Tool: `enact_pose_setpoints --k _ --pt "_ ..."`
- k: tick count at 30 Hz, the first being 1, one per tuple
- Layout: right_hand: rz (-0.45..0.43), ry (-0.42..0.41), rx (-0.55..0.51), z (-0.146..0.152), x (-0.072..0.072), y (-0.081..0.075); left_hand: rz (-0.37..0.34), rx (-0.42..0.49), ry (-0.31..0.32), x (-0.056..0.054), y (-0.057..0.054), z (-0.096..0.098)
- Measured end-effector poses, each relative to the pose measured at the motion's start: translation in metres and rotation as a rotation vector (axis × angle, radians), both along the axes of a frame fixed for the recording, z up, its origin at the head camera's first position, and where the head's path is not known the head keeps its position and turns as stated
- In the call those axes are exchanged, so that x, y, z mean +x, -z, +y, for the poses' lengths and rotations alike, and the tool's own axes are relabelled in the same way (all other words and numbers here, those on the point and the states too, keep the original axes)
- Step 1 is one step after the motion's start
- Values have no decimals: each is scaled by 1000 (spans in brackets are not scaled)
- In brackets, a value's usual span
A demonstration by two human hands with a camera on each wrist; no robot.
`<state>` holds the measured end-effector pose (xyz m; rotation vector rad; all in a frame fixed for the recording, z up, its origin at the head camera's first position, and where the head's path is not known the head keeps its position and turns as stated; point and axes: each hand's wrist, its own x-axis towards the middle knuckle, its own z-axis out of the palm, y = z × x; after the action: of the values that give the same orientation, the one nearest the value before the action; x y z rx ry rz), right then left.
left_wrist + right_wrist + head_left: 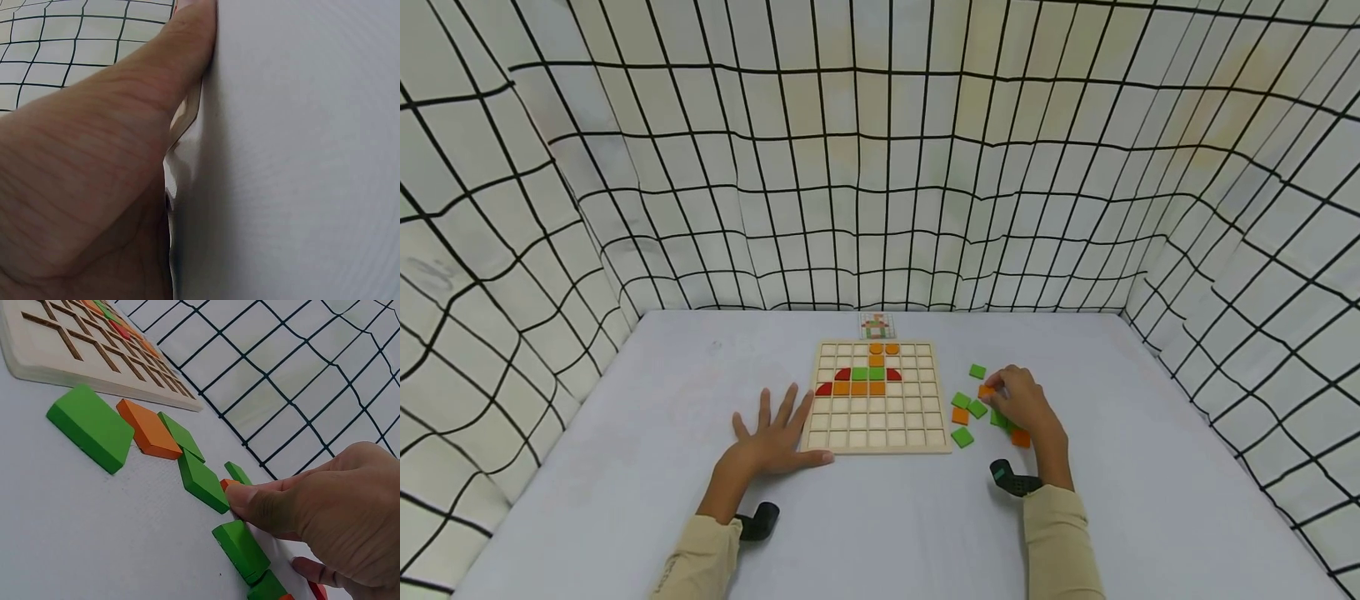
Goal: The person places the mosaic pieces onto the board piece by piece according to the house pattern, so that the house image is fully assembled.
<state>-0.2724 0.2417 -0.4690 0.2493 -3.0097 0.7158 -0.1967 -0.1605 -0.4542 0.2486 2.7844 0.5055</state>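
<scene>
A wooden grid board (872,421) lies flat with red, green and orange pieces set in its upper cells. Spread beside the board's left edge, my left hand (767,446) rests on the table, fingers at the frame and thumb along the near corner. To the right of the board, my right hand (1021,400) pinches an orange square tile (985,391) between thumb and fingertips; in the right wrist view the thumb hides most of it. Around that hand lie loose green tiles (94,428) and an orange tile (150,430), some partly under the palm.
A small pattern card (877,325) lies behind the board at the table's far edge. Black netting (887,187) over white walls encloses the back and sides of the white table (880,533). A red piece (317,590) shows beneath the right hand.
</scene>
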Motion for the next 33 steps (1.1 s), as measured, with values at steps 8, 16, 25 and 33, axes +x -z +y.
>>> enact_pose_setpoints --k 8,16,25,33 --pt "-10 14 -9 -2 0 -2 2 0 9 -1 -2 1" --pt "11 -46 -44 -11 -2 -6 -3 -4 11 -2 -1 2" --pt "44 -107 14 -33 -8 -8 -3 -16 3 -2 0 3" --pt "83 -187 18 -60 -13 -14 -11 -8 -10 0 -4 3"
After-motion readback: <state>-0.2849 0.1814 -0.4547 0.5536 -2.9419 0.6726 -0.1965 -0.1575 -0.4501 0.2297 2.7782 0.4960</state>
